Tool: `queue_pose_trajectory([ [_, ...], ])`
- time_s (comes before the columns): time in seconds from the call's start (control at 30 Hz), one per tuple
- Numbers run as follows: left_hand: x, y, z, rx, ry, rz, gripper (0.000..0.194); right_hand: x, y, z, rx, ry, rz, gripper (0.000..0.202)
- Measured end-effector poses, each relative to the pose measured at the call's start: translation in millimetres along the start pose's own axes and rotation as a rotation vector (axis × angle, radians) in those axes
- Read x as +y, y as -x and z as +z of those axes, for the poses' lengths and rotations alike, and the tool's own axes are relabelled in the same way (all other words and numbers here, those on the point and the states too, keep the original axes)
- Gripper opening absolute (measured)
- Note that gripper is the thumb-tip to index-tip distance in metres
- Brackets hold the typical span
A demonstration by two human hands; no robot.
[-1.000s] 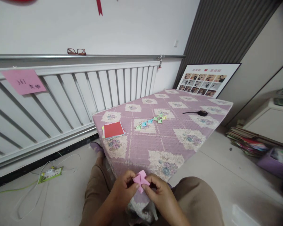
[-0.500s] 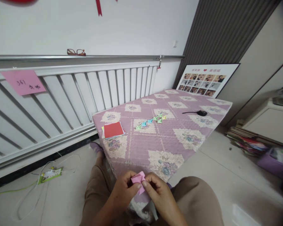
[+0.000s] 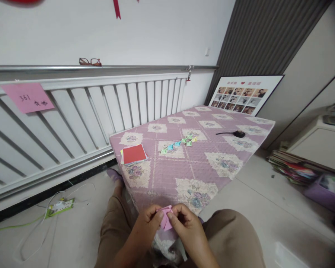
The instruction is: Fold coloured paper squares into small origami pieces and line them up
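A small piece of folded pink paper is pinched between both hands over the near edge of the table. My left hand grips its left side, with the thumb lying on top. My right hand holds the right side, thumb pressed on the paper's face. The fingertips behind the paper are hidden. Farther up the table lies a row of small folded paper pieces in green, blue and yellow. To their left rests a stack of coloured paper sheets, red on top.
A purple floral cloth covers the table. A black object with a thin handle lies toward its right side. The radiator runs along the wall behind, with glasses on the pipe above. A power strip with cables sits on the floor.
The pink paper has been turned and pressed flatter between the fingers. My left thumb has shifted up along it. Everything on the table stays in place.
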State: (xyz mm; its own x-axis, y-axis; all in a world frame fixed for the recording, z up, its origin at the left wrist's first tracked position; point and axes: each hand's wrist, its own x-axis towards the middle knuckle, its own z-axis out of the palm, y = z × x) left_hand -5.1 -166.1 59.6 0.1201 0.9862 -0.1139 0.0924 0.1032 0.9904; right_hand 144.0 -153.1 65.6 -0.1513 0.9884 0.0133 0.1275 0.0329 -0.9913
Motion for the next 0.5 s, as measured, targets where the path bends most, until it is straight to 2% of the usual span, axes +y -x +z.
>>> queue_pose_trajectory([
  [0.13, 1.1, 0.0, 0.2, 0.027, -0.053, 0.005, 0.035, -1.8, -1.5, 2.6, 0.066, -0.092, 0.048, 0.033],
  [0.23, 2.2, 0.3, 0.1, 0.032, -0.099, 0.03, 0.033, -4.2, -2.1, 2.2, 0.018, -0.141, 0.102, 0.041],
  [0.33, 2.7, 0.7, 0.3, 0.029, -0.139, 0.048, 0.03, -4.8, -1.8, 0.6, -0.027, -0.111, 0.102, 0.037],
  [0.5, -1.6, 0.8, 3.3, 0.01, -0.093, -0.006, 0.034, -3.3, -1.4, -0.6, 0.003, -0.079, 0.085, 0.038],
])
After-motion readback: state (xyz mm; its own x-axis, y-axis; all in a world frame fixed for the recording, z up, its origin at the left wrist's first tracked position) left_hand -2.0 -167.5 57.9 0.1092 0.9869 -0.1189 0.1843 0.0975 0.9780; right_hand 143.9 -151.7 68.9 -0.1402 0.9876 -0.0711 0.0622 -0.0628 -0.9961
